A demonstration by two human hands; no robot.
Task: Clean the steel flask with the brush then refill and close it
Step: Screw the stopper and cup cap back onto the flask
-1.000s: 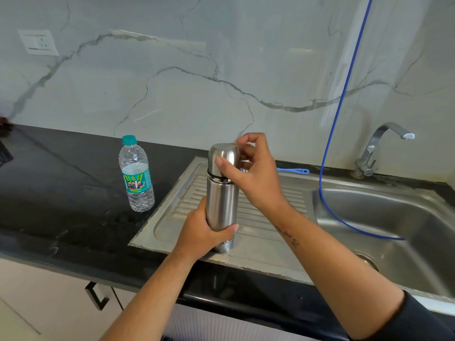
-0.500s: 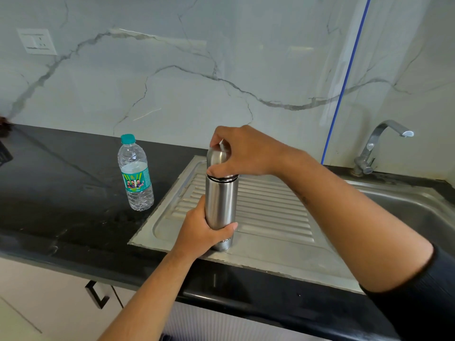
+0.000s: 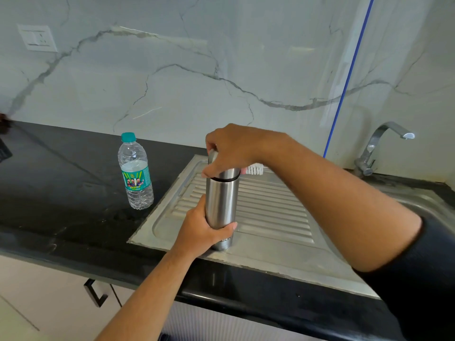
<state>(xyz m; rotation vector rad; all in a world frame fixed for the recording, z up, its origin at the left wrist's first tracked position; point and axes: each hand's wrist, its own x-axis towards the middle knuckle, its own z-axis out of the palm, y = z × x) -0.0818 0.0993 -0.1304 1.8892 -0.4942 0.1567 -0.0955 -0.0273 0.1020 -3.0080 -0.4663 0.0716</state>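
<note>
Flask: the steel flask (image 3: 221,205) stands upright on the ribbed drainboard (image 3: 270,212) of the sink, near its front edge, with the cap (image 3: 227,173) on top.
Left hand: the left hand (image 3: 200,230) grips the lower body of the flask, fingers wrapped round the back and the thumb across the front.
Right hand: the right hand (image 3: 234,148) comes over from above and its fingers (image 3: 209,172) are curled round the cap, covering most of it.
Brush: white bristles of the brush (image 3: 254,168) show just behind the flask, at the back of the drainboard; the rest is hidden by the right arm.
Water bottle: a plastic bottle (image 3: 136,172) with a teal cap stands on the black desk (image 3: 61,193), left of the drainboard, apart from the flask.
Tap: the tap (image 3: 379,148) stands at the far right by the wall.
Blue cord: a blue cord (image 3: 349,77) runs down the marble wall behind the right arm.
</note>
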